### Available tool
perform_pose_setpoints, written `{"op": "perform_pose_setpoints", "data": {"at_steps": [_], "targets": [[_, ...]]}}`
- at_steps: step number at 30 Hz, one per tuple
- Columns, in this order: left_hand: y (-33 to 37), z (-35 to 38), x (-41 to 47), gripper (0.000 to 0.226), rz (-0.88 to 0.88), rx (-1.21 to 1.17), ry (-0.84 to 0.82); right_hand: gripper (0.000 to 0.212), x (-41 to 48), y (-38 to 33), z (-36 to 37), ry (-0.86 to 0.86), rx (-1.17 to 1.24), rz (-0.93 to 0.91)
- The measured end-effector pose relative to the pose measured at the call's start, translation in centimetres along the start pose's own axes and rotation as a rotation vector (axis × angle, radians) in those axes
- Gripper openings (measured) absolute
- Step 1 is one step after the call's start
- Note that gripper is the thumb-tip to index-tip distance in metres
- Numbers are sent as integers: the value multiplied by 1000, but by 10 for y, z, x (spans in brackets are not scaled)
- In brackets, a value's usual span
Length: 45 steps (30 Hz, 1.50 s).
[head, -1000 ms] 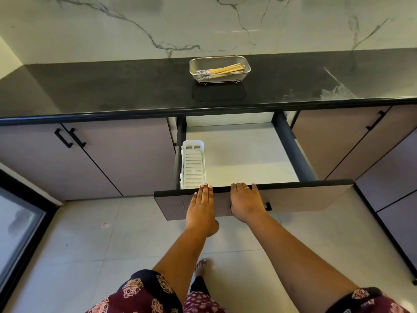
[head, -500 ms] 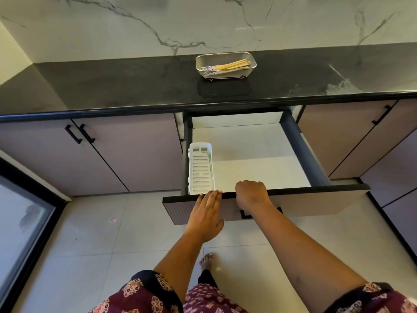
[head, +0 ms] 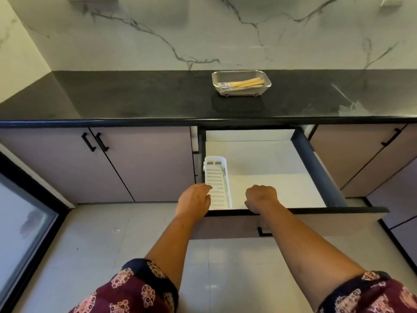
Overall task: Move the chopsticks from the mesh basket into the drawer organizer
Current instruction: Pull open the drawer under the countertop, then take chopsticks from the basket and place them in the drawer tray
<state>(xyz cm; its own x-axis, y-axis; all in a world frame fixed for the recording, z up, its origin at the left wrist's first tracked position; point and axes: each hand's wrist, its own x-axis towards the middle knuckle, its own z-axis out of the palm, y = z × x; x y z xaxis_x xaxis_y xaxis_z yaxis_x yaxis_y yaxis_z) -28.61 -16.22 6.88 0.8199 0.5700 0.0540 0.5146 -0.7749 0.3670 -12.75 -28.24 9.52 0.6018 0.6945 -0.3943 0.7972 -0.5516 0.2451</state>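
- Drawer (head: 259,159) open; our right hand (head: 261,197) curls over its front edge.
- Left hand (head: 195,199), loosely open, touches organizer (head: 217,184).
- Best: seat organizer squarely before fetching chopsticks (head: 244,83) from basket (head: 241,92).

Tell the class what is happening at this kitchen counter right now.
A person stands at an open drawer. The left hand reaches onto the white slotted organizer at the drawer's left side; the right hand curls over the drawer's front edge. The chopsticks lie untouched in the mesh basket on the black countertop.
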Motion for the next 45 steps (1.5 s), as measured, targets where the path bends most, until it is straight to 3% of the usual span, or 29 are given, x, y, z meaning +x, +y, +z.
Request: {"op": "perform_pose_setpoints", "data": {"at_steps": [8, 14, 19, 30, 45], "targets": [[-105, -77, 38, 34, 21, 58, 48, 29, 60, -115, -87, 173, 90, -87], [-227, -130, 63, 39, 30, 121, 64, 30, 114, -226, -138, 157, 332, -83], [-271, -154, 94, 39, 115, 140, 119, 31, 144, -270, -155, 216, 468, -50], [-273, -153, 217, 40, 255, 49, 145, 35, 237, -254, -198, 280, 654, 89], [-234, -168, 435, 40, 324, -70, 130, 22, 382, -155, -277, 414, 1047, 299]]}}
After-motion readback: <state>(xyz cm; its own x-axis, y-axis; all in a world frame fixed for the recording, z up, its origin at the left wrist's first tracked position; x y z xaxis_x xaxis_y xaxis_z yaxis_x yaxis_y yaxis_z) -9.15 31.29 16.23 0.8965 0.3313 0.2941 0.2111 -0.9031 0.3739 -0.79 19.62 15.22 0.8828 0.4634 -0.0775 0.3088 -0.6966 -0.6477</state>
